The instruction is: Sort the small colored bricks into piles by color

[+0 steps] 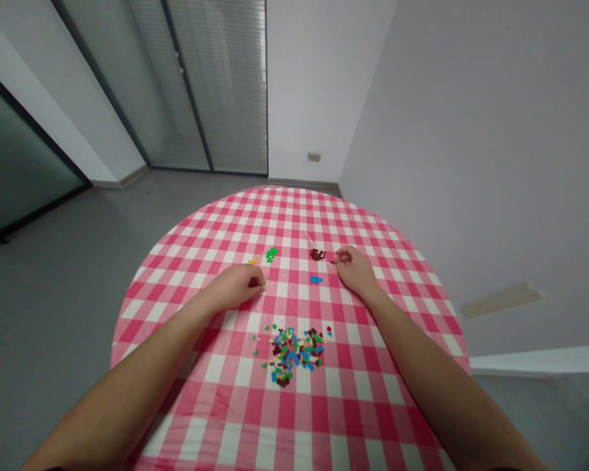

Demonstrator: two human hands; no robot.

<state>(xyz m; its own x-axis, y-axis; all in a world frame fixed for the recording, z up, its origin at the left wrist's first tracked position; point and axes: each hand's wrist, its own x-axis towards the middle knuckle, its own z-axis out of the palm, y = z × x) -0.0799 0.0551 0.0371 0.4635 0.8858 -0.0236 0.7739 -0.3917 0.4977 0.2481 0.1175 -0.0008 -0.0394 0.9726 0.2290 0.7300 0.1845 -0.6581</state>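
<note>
My left hand [240, 286] rests over the table with thumb and fingers pinched together, a small pale yellowish piece [266, 283] at their tips. Across from it, my right hand [354, 268] has curled fingers, and a small dark brown piece [332, 262] shows at the fingertips. Just left of that hand lies a little pile of brown pieces [317, 254], with a group of blue pieces [316, 280] nearer me. Green pieces [271, 254] and a few yellow pieces [252, 262] lie beyond my left hand. Closer to me spreads a mixed heap of small coloured pieces [294, 350].
A round table with a red-and-white checked cloth [285, 428] carries everything. One red piece [328, 329] lies at the heap's right edge. Past the table stand a glass partition with blinds [226, 85] and a pale wall [471, 131] on the right.
</note>
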